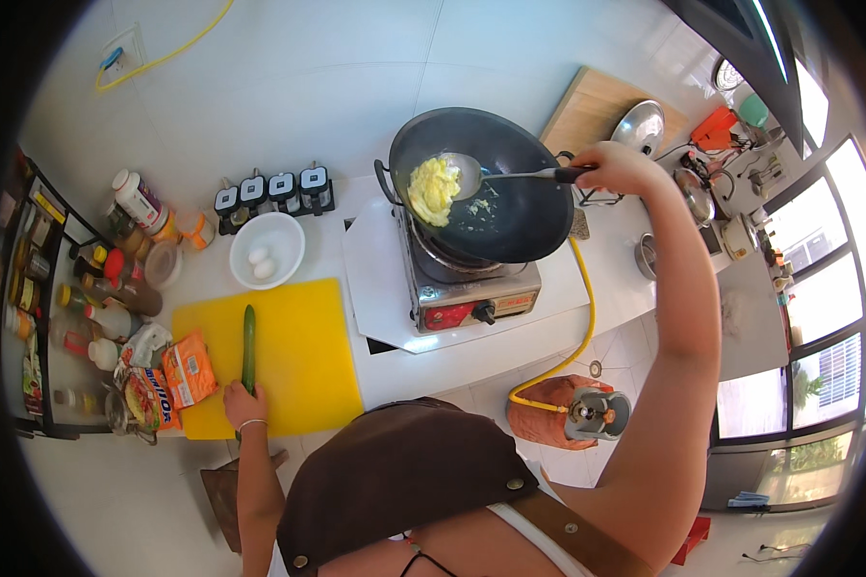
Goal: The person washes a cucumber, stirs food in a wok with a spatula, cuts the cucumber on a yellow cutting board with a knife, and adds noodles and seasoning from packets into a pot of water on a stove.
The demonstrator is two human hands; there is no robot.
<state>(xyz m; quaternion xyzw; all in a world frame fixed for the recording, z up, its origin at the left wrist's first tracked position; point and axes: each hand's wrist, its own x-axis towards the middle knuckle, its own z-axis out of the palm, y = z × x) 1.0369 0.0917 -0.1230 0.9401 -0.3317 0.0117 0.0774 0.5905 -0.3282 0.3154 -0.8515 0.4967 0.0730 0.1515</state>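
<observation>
The left hand (244, 406), at eight o'clock in the view, is wrapped around the near end of a long green cucumber (249, 351); the cucumber lies on a yellow cutting board (308, 356), its free end pointing to twelve o'clock; the right hand (614, 168), at two o'clock, is curled tight around the black handle of a spatula (520, 176); the spatula reaches toward nine o'clock over a dark wok (524, 226), its head against a soft yellow mass (433, 192) that looks like scrambled egg; this mass lies at the wok's nine o'clock side, with small scraps near the middle.

The wok sits on a silver stove (510, 296), just past twelve o'clock; a white bowl (286, 240) with two white eggs (260, 258) stands between nine and ten, near the board's far edge; black-lidded jars (281, 190) stand at ten, just beyond the bowl; an orange packet (191, 368) rests at eight, on the board's left part; a gas cylinder (597, 415) stands at four, below the white tabletop (433, 363), a yellow hose (587, 288) running up from it.
</observation>
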